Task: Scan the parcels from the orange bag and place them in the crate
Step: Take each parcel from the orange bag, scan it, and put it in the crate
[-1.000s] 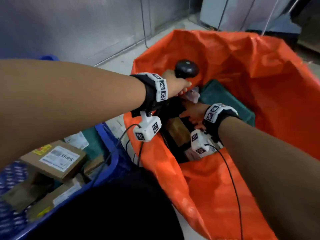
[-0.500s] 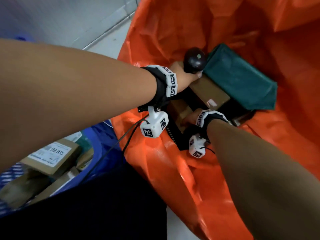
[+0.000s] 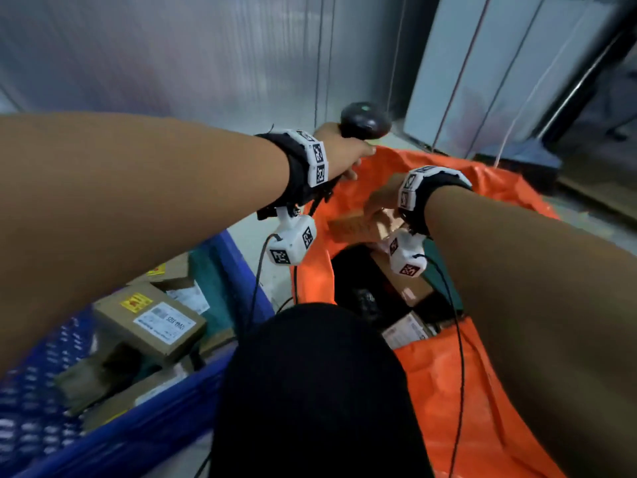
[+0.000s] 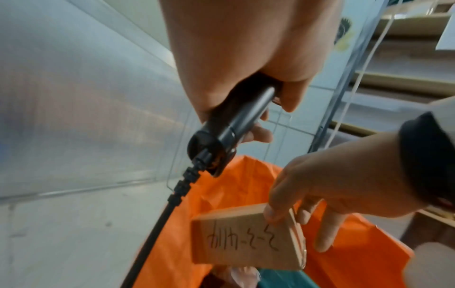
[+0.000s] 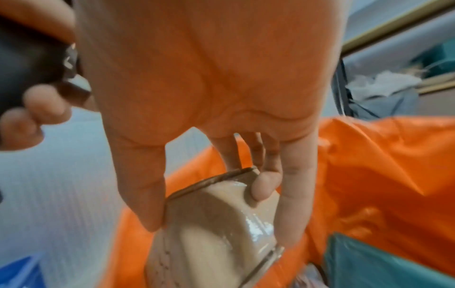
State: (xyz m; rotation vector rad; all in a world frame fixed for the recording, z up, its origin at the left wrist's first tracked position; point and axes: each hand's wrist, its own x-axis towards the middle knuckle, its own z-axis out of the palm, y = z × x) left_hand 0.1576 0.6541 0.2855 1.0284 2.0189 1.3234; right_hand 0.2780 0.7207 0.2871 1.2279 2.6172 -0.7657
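My right hand (image 3: pixel 382 198) pinches a small brown cardboard parcel (image 3: pixel 358 227) by its end and holds it above the open orange bag (image 3: pixel 448 391). Handwriting shows on the side of this parcel (image 4: pixel 243 241), and in the right wrist view my thumb and fingers clamp the parcel (image 5: pixel 211 230) from above. My left hand (image 3: pixel 344 153) grips a black corded scanner (image 3: pixel 365 119) just left of and above the parcel; its handle (image 4: pixel 234 120) fills my fist. More parcels (image 3: pixel 403 284) lie inside the bag. The blue crate (image 3: pixel 120 439) sits at lower left.
Several labelled cardboard boxes (image 3: pixel 151 322) lie in the crate. A dark green packet (image 5: pixel 393 261) sits in the bag. Black clothing (image 3: pixel 310 391) fills the bottom centre. A grey wall (image 3: pixel 172 53) stands behind, with shelving (image 4: pixel 403 78) at right.
My right hand came up out of the bag holding the small brown parcel. My left hand rose with the scanner, and the head view tilted up from the bag's inside.
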